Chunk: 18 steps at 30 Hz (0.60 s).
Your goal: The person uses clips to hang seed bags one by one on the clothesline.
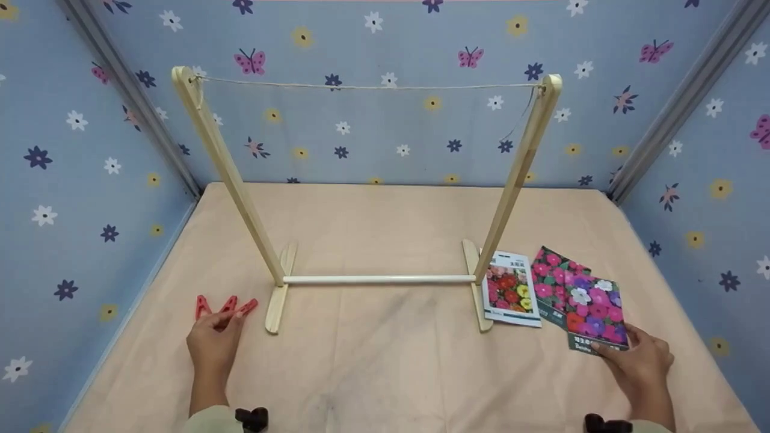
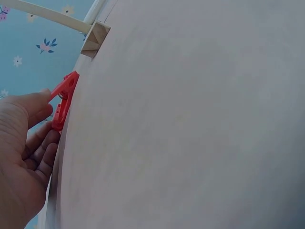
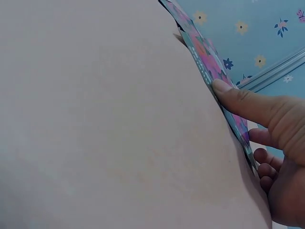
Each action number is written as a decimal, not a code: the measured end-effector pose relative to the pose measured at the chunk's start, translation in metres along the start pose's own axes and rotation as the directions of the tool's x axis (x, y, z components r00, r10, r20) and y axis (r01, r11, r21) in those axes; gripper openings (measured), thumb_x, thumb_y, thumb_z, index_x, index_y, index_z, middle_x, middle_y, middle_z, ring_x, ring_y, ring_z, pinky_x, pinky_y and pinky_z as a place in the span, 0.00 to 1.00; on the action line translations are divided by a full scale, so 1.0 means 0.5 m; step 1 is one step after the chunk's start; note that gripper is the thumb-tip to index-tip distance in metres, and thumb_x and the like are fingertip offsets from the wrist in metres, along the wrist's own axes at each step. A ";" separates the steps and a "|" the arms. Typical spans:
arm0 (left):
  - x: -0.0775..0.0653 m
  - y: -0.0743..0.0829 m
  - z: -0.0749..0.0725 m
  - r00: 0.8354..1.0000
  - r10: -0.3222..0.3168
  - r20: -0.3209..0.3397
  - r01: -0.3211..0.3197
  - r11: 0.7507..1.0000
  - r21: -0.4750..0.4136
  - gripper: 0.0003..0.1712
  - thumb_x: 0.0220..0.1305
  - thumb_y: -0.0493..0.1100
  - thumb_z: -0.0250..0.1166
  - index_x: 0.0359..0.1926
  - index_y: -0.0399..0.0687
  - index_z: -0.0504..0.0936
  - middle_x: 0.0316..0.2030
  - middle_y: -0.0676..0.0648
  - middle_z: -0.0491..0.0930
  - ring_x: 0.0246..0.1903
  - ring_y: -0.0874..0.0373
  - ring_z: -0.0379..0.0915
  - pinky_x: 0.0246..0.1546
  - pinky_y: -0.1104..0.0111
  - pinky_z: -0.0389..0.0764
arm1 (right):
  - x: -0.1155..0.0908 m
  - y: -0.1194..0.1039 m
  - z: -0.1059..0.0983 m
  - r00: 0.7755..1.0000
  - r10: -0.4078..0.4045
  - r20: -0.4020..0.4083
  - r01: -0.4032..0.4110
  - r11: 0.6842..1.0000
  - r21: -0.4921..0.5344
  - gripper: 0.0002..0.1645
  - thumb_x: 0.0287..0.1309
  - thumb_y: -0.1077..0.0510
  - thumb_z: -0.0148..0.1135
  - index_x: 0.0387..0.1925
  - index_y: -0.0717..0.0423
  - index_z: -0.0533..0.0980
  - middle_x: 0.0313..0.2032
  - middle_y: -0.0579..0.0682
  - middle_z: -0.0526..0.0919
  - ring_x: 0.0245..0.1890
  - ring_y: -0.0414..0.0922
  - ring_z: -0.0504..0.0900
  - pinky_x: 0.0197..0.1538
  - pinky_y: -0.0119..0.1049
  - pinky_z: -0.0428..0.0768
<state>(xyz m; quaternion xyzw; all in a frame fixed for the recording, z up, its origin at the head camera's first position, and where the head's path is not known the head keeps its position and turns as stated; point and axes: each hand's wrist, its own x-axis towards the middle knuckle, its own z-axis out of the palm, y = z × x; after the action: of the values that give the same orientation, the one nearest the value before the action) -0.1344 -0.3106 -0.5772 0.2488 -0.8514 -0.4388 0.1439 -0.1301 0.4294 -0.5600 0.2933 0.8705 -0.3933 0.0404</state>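
In the head view my left hand [image 1: 215, 346] pinches a red clothespin [image 1: 248, 307] at the left of the table. Two more red clothespins lie beside it, partly behind the fingers. The left wrist view shows the gripped clothespin [image 2: 66, 98] between thumb and fingers. At the right, my right hand [image 1: 643, 361] holds the lower right corner of a flower seed packet [image 1: 597, 307], thumb on its front. That packet overlaps a pink-flowered packet [image 1: 550, 279]. A white-bordered packet [image 1: 511, 291] lies left of them, against the rack's right foot.
A wooden rack [image 1: 379, 279] stands mid-table, with two leaning posts and a string [image 1: 373, 88] tied between their tops. Flower-patterned walls [image 1: 385, 132] enclose the back and sides of the cloth-covered table [image 1: 385, 361].
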 end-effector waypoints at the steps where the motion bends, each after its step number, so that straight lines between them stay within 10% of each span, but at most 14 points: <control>1: 0.000 -0.001 0.000 1.000 0.000 0.001 0.000 1.000 -0.007 0.17 0.66 0.48 0.65 0.46 0.39 0.86 0.42 0.43 0.78 0.41 0.55 0.71 0.33 0.77 0.73 | 0.000 -0.001 0.000 1.000 0.000 0.004 0.000 1.000 0.005 0.69 0.41 0.38 0.78 0.73 0.66 0.51 0.69 0.76 0.40 0.69 0.69 0.33 0.69 0.66 0.46; 12: -0.003 0.000 -0.006 0.998 -0.064 0.009 0.064 0.992 -0.104 0.20 0.65 0.49 0.67 0.48 0.36 0.85 0.60 0.46 0.74 0.66 0.50 0.62 0.58 0.59 0.74 | 0.005 -0.008 0.000 0.999 0.042 0.023 -0.042 0.999 0.017 0.67 0.44 0.41 0.78 0.74 0.65 0.50 0.69 0.75 0.40 0.69 0.69 0.33 0.69 0.67 0.45; 18: -0.008 0.002 -0.008 0.999 -0.051 -0.019 0.048 0.988 -0.149 0.20 0.63 0.47 0.68 0.47 0.35 0.85 0.60 0.47 0.74 0.61 0.51 0.68 0.53 0.71 0.77 | 0.005 -0.011 0.001 0.999 0.036 0.014 -0.035 0.999 -0.012 0.67 0.45 0.40 0.77 0.74 0.65 0.48 0.68 0.72 0.47 0.68 0.69 0.40 0.67 0.68 0.46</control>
<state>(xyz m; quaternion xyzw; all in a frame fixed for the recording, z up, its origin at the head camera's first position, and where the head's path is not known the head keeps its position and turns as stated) -0.1297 -0.3107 -0.5742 0.2635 -0.8081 -0.5016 0.1609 -0.1353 0.4276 -0.5577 0.3057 0.8671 -0.3895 0.0551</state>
